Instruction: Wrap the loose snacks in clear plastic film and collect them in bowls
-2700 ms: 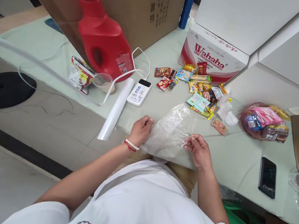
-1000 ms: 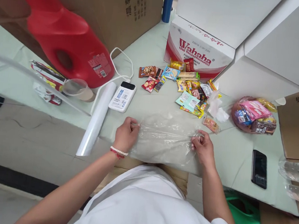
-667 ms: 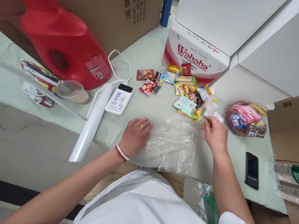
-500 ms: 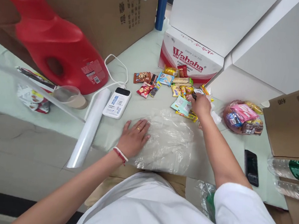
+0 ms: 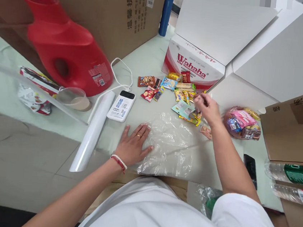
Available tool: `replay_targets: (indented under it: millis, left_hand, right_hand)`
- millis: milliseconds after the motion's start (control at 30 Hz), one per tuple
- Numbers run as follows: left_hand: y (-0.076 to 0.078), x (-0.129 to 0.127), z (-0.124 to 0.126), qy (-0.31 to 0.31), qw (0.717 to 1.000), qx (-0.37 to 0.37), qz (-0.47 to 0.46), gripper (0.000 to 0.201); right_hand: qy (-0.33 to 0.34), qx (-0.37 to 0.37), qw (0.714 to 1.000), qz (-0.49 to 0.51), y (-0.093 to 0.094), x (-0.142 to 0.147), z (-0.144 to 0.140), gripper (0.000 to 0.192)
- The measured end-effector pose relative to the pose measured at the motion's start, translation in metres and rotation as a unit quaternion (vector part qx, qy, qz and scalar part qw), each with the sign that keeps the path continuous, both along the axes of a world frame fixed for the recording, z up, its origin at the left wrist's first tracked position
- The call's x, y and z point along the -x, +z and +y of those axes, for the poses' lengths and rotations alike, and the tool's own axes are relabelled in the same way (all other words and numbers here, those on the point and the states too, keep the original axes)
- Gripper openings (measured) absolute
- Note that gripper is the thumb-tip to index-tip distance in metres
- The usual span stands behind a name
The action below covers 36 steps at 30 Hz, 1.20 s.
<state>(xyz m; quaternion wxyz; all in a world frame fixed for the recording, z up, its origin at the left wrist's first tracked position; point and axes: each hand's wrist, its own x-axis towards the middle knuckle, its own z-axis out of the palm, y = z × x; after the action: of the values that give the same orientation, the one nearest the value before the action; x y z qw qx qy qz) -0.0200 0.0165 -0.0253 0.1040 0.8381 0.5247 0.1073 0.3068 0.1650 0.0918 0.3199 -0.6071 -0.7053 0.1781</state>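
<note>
clear plastic bag (image 5: 172,144) lies flat and empty under my open left hand (image 5: 133,146); my right hand (image 5: 207,106) reaches the snack packets (image 5: 182,95), grip blurred, cannot tell, nothing bagged yet.

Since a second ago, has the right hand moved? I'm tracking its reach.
Yes. The right hand left the clear bag edge and went forward to the snack pile near the Wahaha box.
</note>
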Motion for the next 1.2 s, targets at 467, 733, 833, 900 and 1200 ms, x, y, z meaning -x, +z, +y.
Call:
replay_targets:
  millis: [467, 733, 833, 900, 1200]
  left_hand:
    - [0.001, 0.0, -0.002, 0.003, 1.0, -0.01, -0.024, 0.074]
    - [0.001, 0.002, -0.002, 0.013, 1.0, -0.009, -0.014, 0.073]
    - [0.001, 0.002, -0.002, 0.014, 1.0, -0.009, -0.012, 0.071]
    - [0.001, 0.002, -0.002, 0.015, 1.0, -0.006, -0.015, 0.07]
    - [0.001, 0.002, -0.003, 0.011, 1.0, 0.003, -0.027, 0.079]
  right_hand:
    - [0.228, 0.105, 0.946, -0.207, -0.043, 0.08, -0.045, 0.053]
    - [0.296, 0.028, 0.898, -0.323, -0.053, 0.163, 0.089, 0.059]
    - [0.3, 0.03, 0.894, -0.332, -0.066, 0.184, 0.086, 0.056]
    - [0.291, 0.015, 0.904, -0.314, -0.07, 0.181, 0.075, 0.044]
    - [0.288, 0.224, 0.928, 0.079, -0.02, 0.06, 0.008, 0.049]
